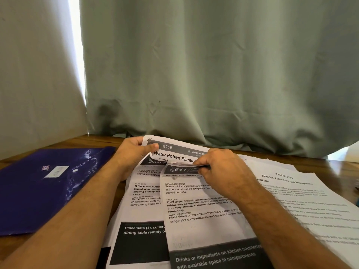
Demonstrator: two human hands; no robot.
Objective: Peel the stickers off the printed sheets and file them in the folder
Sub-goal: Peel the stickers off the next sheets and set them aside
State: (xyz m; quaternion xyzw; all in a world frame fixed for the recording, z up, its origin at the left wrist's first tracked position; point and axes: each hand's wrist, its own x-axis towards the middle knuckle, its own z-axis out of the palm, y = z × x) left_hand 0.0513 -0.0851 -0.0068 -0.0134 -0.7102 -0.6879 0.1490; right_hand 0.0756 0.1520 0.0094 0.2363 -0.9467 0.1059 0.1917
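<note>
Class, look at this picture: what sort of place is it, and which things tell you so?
Probably a desk at home or in an office: a wooden table, printed sheets spread out, a purple folder, and a grey-green curtain behind.

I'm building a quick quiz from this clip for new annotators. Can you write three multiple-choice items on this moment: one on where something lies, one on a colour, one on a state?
1. Where does the folder lie?
A. To the left of the printed sheets
B. On top of the sheets
C. Held up in the right hand

2. What colour is the folder?
A. Red
B. Dark blue
C. Yellow

3. What is the right hand doing?
A. Resting flat on the table
B. Pinching the top edge of the "Refrigerator Restocking" sheet
C. Holding a pen

Answers:
1 A: it lies flat on the wooden table, beside the left forearm.
2 B: its cover is deep blue with a white label.
3 B: its fingers close on the curled edge by the dark header, while the left hand grips the "Water Potted Plants" sheet.
</note>
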